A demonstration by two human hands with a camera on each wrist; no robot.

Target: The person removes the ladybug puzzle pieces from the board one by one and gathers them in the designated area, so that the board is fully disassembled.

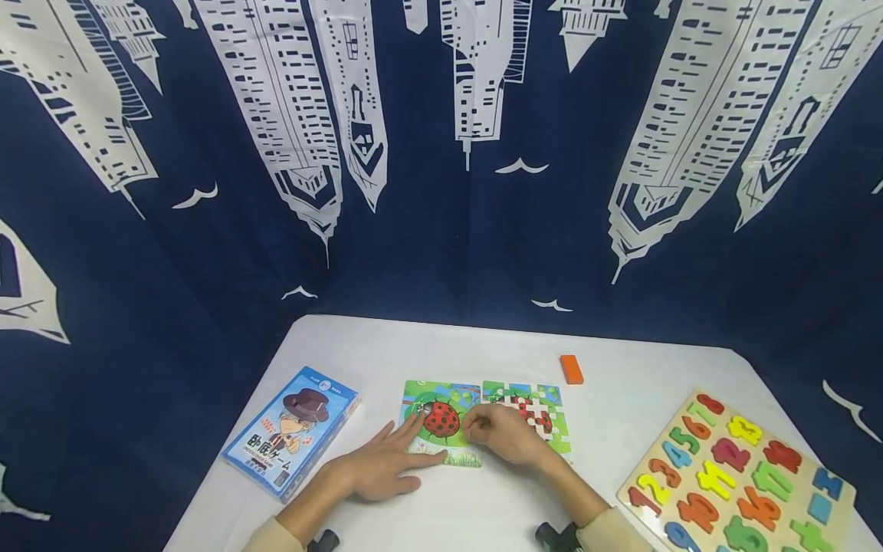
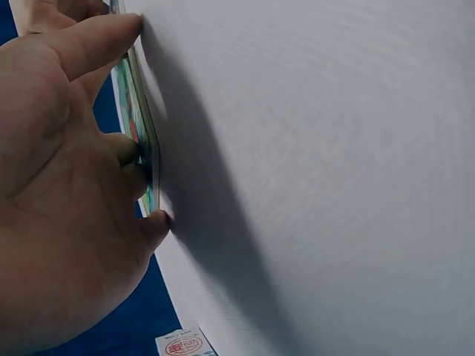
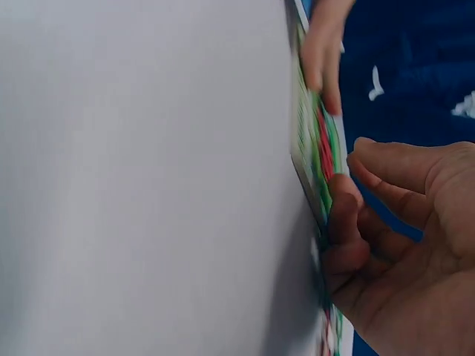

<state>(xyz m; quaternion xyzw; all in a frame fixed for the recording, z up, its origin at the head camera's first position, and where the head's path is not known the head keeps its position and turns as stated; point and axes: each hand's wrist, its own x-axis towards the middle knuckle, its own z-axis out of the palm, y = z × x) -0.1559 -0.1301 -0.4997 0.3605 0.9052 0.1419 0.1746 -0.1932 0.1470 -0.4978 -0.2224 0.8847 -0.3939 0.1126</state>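
Observation:
A square picture puzzle with a red ladybug [image 1: 441, 420] lies on the white table. My left hand [image 1: 382, 464] rests on its left side and lower edge with fingers spread and nearly straight. Over its right edge is my right hand [image 1: 507, 432], fingers bent; in the right wrist view the thumb stands apart from the bent fingers, and I see nothing held between them. Right beside it lies a second ladybug puzzle [image 1: 549, 395] with white gaps between its pieces, partly hidden by the right hand.
An orange block [image 1: 571, 369] lies behind the second puzzle. A blue game box [image 1: 290, 433] lies at the left. At the right is a wooden board [image 1: 847, 498] of coloured numbers and shapes. Dark devices show near both wrists. Blue patterned cloth hangs behind the table.

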